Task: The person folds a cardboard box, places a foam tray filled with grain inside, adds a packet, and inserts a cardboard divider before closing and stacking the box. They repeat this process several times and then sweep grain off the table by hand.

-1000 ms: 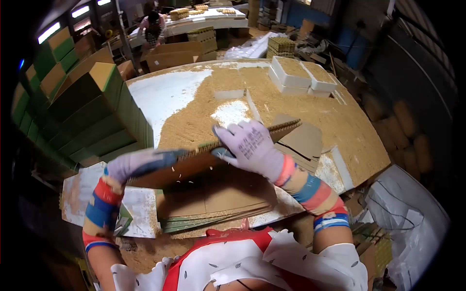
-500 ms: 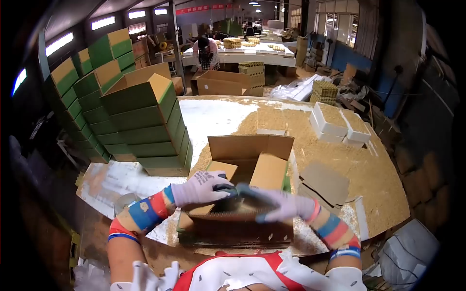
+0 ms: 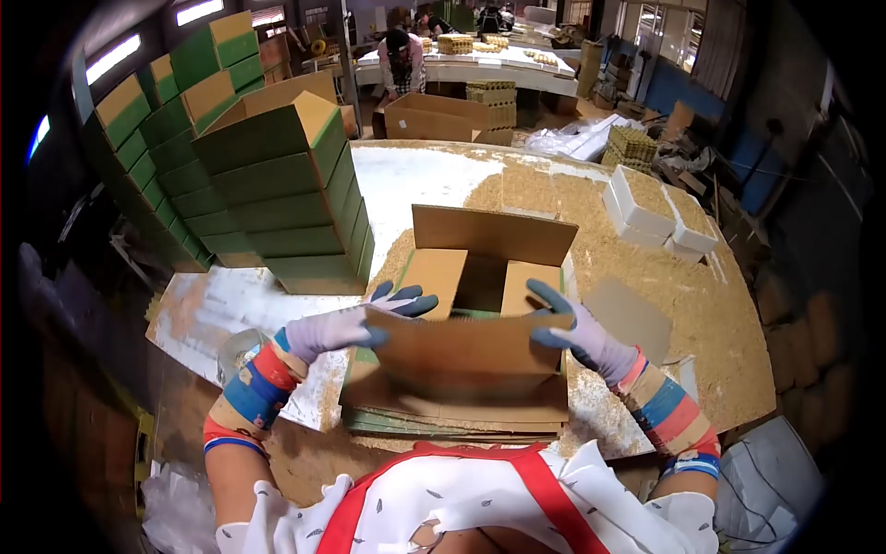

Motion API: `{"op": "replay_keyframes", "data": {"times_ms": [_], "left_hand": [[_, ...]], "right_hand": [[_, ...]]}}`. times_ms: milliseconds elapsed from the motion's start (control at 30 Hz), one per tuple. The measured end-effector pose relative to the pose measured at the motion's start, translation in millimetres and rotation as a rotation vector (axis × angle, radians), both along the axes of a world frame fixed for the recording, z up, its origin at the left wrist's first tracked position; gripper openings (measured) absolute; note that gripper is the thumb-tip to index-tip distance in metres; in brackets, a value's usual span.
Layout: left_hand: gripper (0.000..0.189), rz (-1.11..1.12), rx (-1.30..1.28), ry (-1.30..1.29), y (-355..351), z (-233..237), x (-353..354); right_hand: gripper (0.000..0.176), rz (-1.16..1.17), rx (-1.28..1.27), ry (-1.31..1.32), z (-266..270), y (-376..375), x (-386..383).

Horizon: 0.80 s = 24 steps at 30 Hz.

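An open brown cardboard box (image 3: 471,351) stands upright on a stack of flat green-edged box blanks (image 3: 443,420) at the table's near edge. Its far flap and two side flaps stick up. My left hand (image 3: 355,323), in a pale glove with dark fingertips, grips the box's left side near the top corner. My right hand (image 3: 572,331), gloved the same way, grips the right side. Both forearms wear striped sleeves.
A tall stack of green folded boxes (image 3: 277,194) stands at left on the sawdust-strewn table (image 3: 554,198). White trays (image 3: 646,217) lie at far right, loose cardboard sheets (image 3: 628,319) to the right. A person stands at a far table (image 3: 480,65) beside brown cartons (image 3: 443,115).
The flat blank I held a second ago has been opened into an upright box. My hands moved from its top middle out to the left and right sides.
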<state>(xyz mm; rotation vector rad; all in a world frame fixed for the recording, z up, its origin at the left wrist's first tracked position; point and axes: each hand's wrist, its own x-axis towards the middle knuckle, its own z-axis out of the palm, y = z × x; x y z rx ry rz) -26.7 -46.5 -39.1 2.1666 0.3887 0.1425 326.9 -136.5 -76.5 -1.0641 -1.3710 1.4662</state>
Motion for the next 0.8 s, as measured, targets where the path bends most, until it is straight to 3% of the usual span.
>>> {"op": "replay_keyframes", "data": {"times_ms": [33, 67, 100, 167, 200, 233, 300, 333, 433, 467, 533, 567, 633, 667, 700, 767, 800], "left_hand": [[0.072, 0.035, 0.052, -0.046, -1, -11, -5], [0.073, 0.141, 0.120, 0.011, 9, -31, -6], [0.069, 0.152, 0.482, -0.049, 20, -45, -1], [0.067, 0.583, -0.131, -0.348, 26, -75, 14], [0.069, 0.653, -0.503, -0.456, 28, -72, 23], [0.071, 0.805, -0.433, -0.335, 31, -74, 27], [0.074, 0.850, -0.426, -0.084, 24, -52, 35], [0.075, 0.691, -0.403, -0.320, 42, -87, 31], [0.075, 0.764, -0.471, -0.256, 49, -104, 24], [0.075, 0.798, -0.448, -0.230, 50, -107, 21], [0.079, 0.678, -0.370, -0.197, 50, -87, 22], [0.073, 0.629, -0.585, -0.242, 56, -81, 25], [0.056, 0.629, -1.069, -0.352, 73, -69, 31], [0.057, 0.596, -0.879, -0.180, 78, -66, 34], [0.059, 0.550, -0.686, -0.021, 80, -66, 40], [0.069, 0.521, -0.658, 0.169, 105, -89, 33], [0.076, 0.502, -0.512, 0.367, 96, -72, 28]], "right_hand": [[0.083, -0.106, -0.017, 0.027, -9, 2, 1], [0.082, -0.104, -0.238, 0.139, 2, -2, -2], [0.072, -0.141, -0.241, 0.139, 2, -2, -3], [0.063, -0.260, -0.179, -0.291, 11, -3, -11], [0.065, -0.302, 0.232, -0.844, 24, -11, -21], [0.070, -0.235, 0.595, -1.313, 33, -12, -25], [0.063, -0.303, 1.049, -1.619, 71, 5, -37], [0.063, -0.291, 0.916, -1.582, 75, 28, -29], [0.065, -0.251, 0.556, -1.437, 59, 118, 4], [0.066, 0.208, 0.571, -1.457, 62, 104, -7], [0.067, 0.409, 0.652, -1.441, 34, 53, -21], [0.067, 0.157, 0.707, -1.410, 13, 29, -22], [0.070, 0.008, 0.735, -1.300, 1, 22, -8], [0.071, -0.066, 0.737, -1.229, -9, 16, -8], [0.079, -0.353, 0.649, -1.138, -7, 7, -18], [0.077, -0.787, 0.370, -0.723, -51, 15, -15], [0.078, -0.594, 0.097, -0.461, -52, 11, -16]]}}
